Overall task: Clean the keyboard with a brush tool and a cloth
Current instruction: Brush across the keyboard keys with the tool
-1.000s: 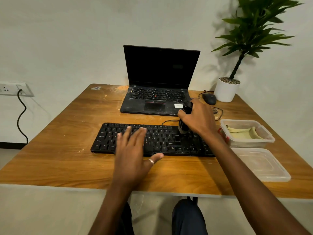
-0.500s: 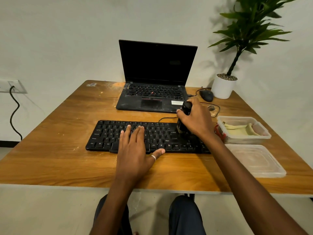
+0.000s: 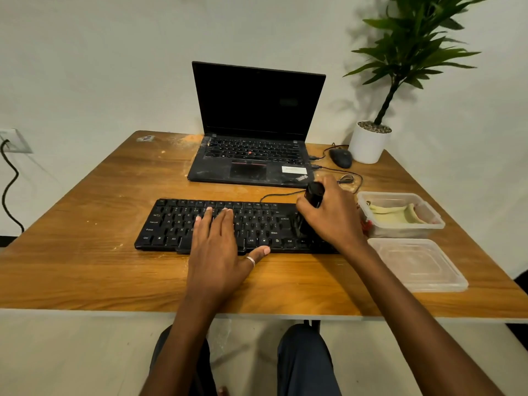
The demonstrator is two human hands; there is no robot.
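Wooden table [image 3: 85, 267] has its front edge nearest, and a bare strip of wood lies between this edge and the black keyboard [image 3: 171, 224]. The left hand [image 3: 220, 247] lies flat on the middle keys with straight fingers and holds nothing. The right hand [image 3: 334, 218] is curled round a black brush tool [image 3: 314, 192], whose lower end is on the keys at the right end. Much free wood is to the left of the keyboard; to the right there is little, because a clear lid [image 3: 417, 264] and a clear container [image 3: 405, 231] with the pale cloth [image 3: 394, 217] inside are near. The keys read Ctrl, Alt, Shift, Caps Lock. Farther back the open laptop [image 3: 257, 110] shows "ThinkPad" at its near right corner; its white sticker is too small to read. A mouse [image 3: 340, 158] and a white plant pot [image 3: 367, 144] stand near the far right edge.
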